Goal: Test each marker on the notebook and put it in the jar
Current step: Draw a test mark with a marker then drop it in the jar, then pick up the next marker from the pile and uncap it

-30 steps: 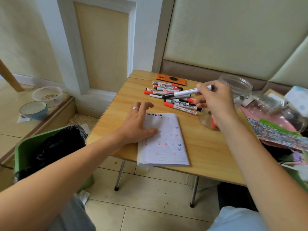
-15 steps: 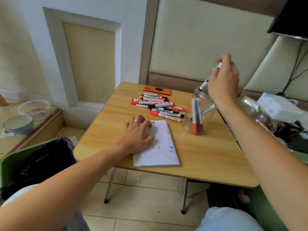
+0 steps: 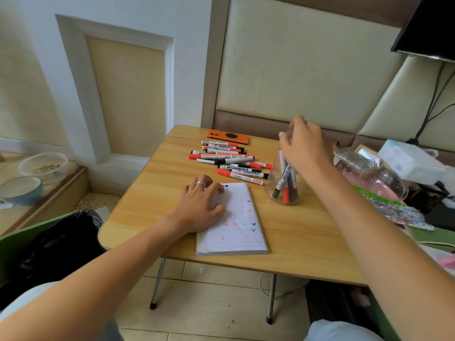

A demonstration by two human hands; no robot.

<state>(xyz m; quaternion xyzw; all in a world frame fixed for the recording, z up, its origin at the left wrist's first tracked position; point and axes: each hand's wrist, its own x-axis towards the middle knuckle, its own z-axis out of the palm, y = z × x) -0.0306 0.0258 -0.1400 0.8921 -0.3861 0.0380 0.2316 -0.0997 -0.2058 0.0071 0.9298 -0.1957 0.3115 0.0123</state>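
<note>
A white lined notebook (image 3: 236,225) with red and blue tick marks lies on the wooden table (image 3: 295,232). My left hand (image 3: 199,205), a ring on one finger, lies flat on the notebook's left side. A clear glass jar (image 3: 283,185) stands right of the notebook with several markers upright inside. My right hand (image 3: 305,146) hovers over the jar's mouth, fingers spread, holding nothing. Several red-capped and black-capped markers (image 3: 231,161) lie in a pile behind the notebook.
An orange flat case (image 3: 227,137) lies at the table's far edge. Clutter, with a second clear jar (image 3: 374,178) and a tissue pack (image 3: 408,161), sits to the right. A green bin with a black bag (image 3: 49,244) stands at the left, bowls (image 3: 22,188) on a low ledge beyond.
My right hand carried a black-capped marker from the pile up over the jar, and the marker is now in the jar; the fingers have let go. My left hand stayed on the notebook.
</note>
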